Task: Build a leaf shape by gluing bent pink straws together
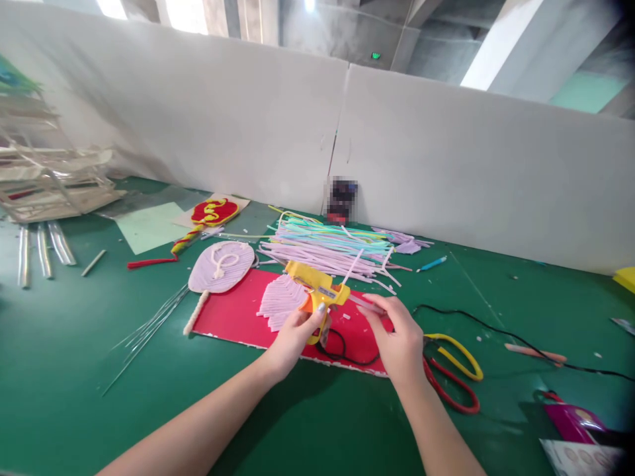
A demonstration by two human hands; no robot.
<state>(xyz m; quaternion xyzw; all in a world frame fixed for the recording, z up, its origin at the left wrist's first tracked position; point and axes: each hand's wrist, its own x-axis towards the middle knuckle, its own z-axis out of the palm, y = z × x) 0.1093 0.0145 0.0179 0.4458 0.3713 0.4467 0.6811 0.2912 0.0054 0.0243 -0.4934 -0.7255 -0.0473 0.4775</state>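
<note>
My left hand (300, 330) grips a yellow glue gun (317, 284) by its handle, the nozzle tilted up to the left. In the fingers of my right hand (397, 334) is a pale glue stick (366, 303), lined up with the back end of the gun. Whether its tip sits inside the gun I cannot tell. Beneath the gun lies a red board (228, 314) carrying a lilac piece made of pipe cleaners (280, 302). Left of it rests a round lilac fan (235, 268) with a cream handle.
Pipe cleaners (317, 248) are heaped behind the board. Scissors (454, 390) with red and yellow handles lie right of my right hand. A black cord (471, 318) crosses the right side. A red and yellow fan (213, 211) and thin wires (149, 327) lie to the left.
</note>
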